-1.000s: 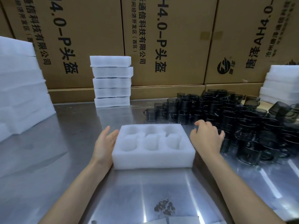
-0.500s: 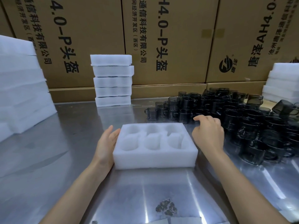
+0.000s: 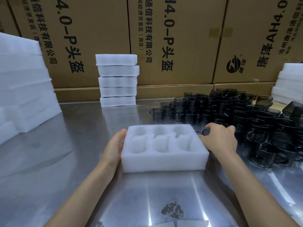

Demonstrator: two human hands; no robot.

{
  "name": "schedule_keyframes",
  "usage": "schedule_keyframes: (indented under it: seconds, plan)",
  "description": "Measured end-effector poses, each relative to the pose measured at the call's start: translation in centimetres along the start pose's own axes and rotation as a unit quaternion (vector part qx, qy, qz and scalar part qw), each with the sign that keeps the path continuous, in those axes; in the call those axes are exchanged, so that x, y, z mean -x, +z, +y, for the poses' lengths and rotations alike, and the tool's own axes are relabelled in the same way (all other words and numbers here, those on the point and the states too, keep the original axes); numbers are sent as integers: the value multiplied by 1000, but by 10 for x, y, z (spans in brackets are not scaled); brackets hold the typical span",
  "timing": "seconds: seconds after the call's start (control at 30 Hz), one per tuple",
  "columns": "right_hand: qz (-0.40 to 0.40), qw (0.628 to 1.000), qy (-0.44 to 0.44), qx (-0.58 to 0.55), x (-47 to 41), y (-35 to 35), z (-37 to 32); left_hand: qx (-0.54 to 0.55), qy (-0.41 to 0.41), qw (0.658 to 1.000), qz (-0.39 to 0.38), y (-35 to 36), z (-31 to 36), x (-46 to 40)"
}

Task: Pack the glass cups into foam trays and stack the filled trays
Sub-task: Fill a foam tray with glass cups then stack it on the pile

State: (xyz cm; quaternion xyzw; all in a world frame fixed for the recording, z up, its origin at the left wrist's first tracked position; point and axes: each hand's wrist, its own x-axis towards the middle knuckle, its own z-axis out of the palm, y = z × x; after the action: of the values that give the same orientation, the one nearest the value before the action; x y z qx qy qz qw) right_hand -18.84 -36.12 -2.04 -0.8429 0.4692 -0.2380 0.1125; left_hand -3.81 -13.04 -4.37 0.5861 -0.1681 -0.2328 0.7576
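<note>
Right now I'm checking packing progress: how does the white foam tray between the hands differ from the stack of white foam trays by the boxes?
The white foam tray between the hands lies single and near, its six pockets open and empty; the stack of white foam trays by the boxes stands five high at the back, pockets covered. The left hand touches the single tray; nothing touches the stack. Both are white foam on the metal table.

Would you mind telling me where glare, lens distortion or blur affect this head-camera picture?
Head view: bright streaks of glare cross the steel table near the bottom edge; wide-angle distortion bows the cardboard boxes outward; the dark glass cups merge into one mass on the right, hard to separate; the foam tray stays sharp, though its white pockets show little contrast.
</note>
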Motion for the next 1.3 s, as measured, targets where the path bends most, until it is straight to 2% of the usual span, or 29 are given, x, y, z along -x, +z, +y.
schedule_keyframes:
  seconds: [0.1, 0.2, 0.27, 0.4, 0.7, 0.9, 1.3]
  plan:
    - [79, 993, -30, -79, 0, -2, -2, -24, 9, 1000, 11, -1, 0, 2]
    - [162, 964, -107, -183, 1, -5, -7, -45, 33, 998, 42, -3, -1, 1]
    - [177, 942, -168, -229, 3, -7, -13, -51, 55, 994, 75, -2, -2, 0]
    - [121, 918, -234, -297, 6, -14, -37, -57, 90, 989, 99, 2, -2, -4]
    - [-62, 876, -392, -274, 25, 7, -135, -83, 101, 989, 64, 1, 1, -6]
    - [-122, 889, -372, -238, 28, 35, -137, -106, 117, 986, 46, -3, -2, -12]
    - [-238, 862, -361, -264, 27, 37, -130, -94, 95, 989, 56, -3, -3, -15]
